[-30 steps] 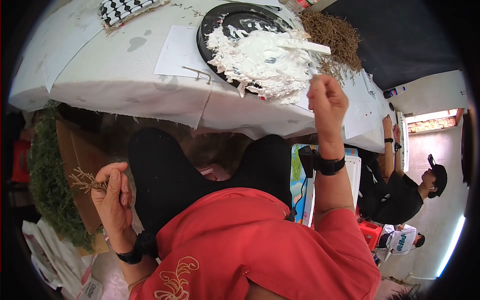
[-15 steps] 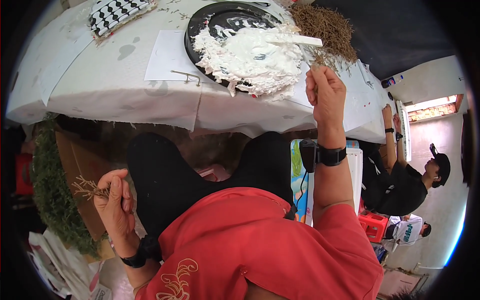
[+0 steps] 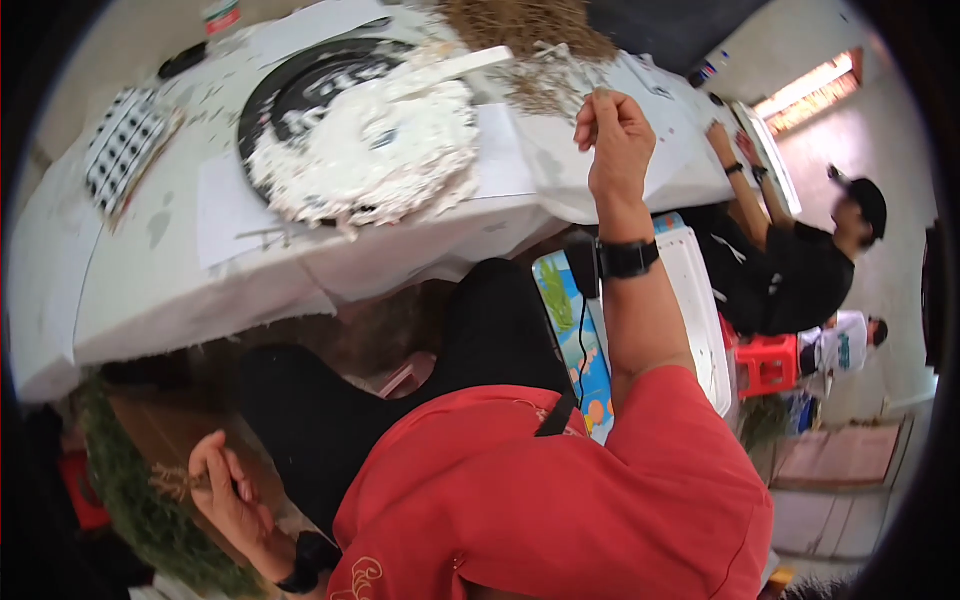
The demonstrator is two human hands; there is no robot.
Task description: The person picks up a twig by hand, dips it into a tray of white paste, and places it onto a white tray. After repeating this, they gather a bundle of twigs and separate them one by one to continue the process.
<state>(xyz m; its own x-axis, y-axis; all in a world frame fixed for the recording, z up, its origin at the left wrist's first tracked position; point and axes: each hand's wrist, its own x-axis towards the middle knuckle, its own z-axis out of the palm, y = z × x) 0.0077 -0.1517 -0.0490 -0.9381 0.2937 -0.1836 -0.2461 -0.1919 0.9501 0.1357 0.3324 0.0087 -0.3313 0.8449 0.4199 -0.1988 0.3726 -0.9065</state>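
Low on the left, away from the table, my left hand [image 3: 232, 495] is closed around a small bunch of brown twigs [image 3: 172, 482] whose forked tips stick out. My right hand [image 3: 617, 145] is raised by the table's edge, thumb and fingertips pinched together. Whatever sits in that pinch is too small to make out. To its left a round black plate [image 3: 262, 112] carries a thick mound of white paste [image 3: 375, 145]. A flat white spatula [image 3: 455, 70] lies across the paste. Beyond my right hand are a pile of brown twigs [image 3: 535, 28] and some white-coated twigs [image 3: 572, 68].
A white cloth [image 3: 150, 290] covers the table, with paper sheets [image 3: 225, 205] under the plate. A black-and-white patterned packet [image 3: 125, 145] lies at left. Greenery [image 3: 150, 510] stands below the table. At right are a white tray [image 3: 693, 300], a red stool [image 3: 765, 362] and a co-worker [image 3: 800, 260].
The view has turned, so the table and plate sit further left. My right hand is now farther from the plate, to its right. My left hand still holds the twigs.
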